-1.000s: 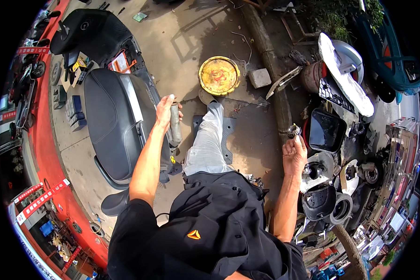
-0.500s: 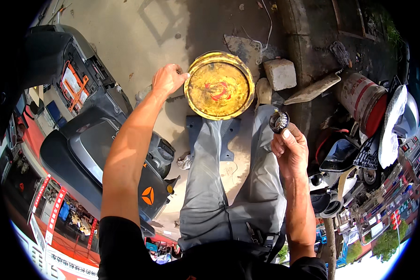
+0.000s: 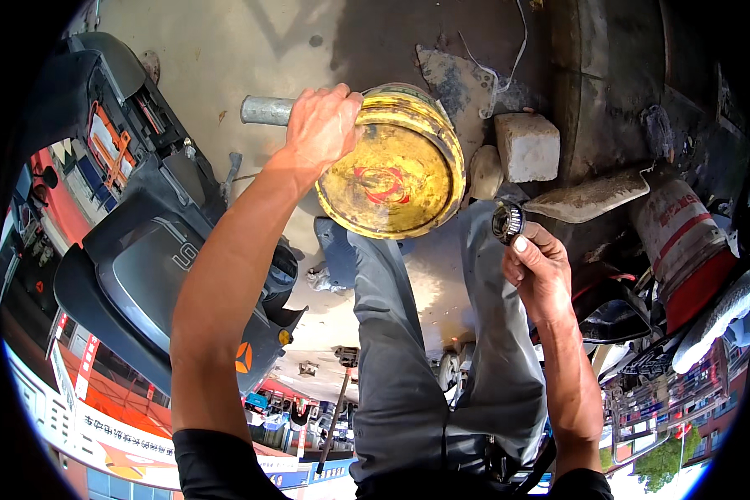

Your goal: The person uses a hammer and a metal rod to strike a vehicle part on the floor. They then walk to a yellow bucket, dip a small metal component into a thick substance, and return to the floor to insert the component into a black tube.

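Probably an open-air repair spot: dark scooter, roller bearing, pale pavement, warped shopfront sign

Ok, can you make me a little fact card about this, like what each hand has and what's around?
Left hand: closed on a grey metal tube, at the yellow drum's edge; can't tell if it grips the drum too
Right hand: pinches a dark ring with shiny rollers
Drum top: round, yellow, grimy, red mark in the middle
On the left: dark scooter
On the right: pale block, white-and-red bucket
Clothes: grey trousers
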`<state>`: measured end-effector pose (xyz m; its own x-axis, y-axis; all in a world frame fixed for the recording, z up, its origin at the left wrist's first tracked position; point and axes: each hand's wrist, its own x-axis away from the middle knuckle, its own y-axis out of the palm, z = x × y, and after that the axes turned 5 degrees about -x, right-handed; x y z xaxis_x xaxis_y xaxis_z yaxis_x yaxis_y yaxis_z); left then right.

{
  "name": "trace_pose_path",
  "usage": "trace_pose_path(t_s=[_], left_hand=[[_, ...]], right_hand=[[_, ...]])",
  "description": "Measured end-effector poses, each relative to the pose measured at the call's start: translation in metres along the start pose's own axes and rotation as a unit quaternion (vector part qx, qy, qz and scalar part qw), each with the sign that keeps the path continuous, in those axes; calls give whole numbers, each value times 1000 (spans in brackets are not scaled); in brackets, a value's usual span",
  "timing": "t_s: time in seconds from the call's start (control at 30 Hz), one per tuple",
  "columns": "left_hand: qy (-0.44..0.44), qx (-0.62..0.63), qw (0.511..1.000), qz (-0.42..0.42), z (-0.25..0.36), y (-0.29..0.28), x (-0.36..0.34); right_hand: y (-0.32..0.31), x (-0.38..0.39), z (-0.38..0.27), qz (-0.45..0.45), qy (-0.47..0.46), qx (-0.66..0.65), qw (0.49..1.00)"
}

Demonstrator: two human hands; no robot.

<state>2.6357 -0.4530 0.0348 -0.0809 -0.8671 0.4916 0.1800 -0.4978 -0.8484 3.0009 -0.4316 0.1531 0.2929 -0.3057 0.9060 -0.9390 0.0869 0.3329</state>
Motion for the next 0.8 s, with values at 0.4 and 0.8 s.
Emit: trace_pose_path(t_s=[0.4, 0.8], left_hand=[[49, -80, 987, 130, 2, -1, 24], [-104, -58, 968, 223, -41, -27, 122]], right_hand=[[-7, 17, 27, 15, -6, -37, 999], [7, 7, 44, 28, 16, 82, 996]])
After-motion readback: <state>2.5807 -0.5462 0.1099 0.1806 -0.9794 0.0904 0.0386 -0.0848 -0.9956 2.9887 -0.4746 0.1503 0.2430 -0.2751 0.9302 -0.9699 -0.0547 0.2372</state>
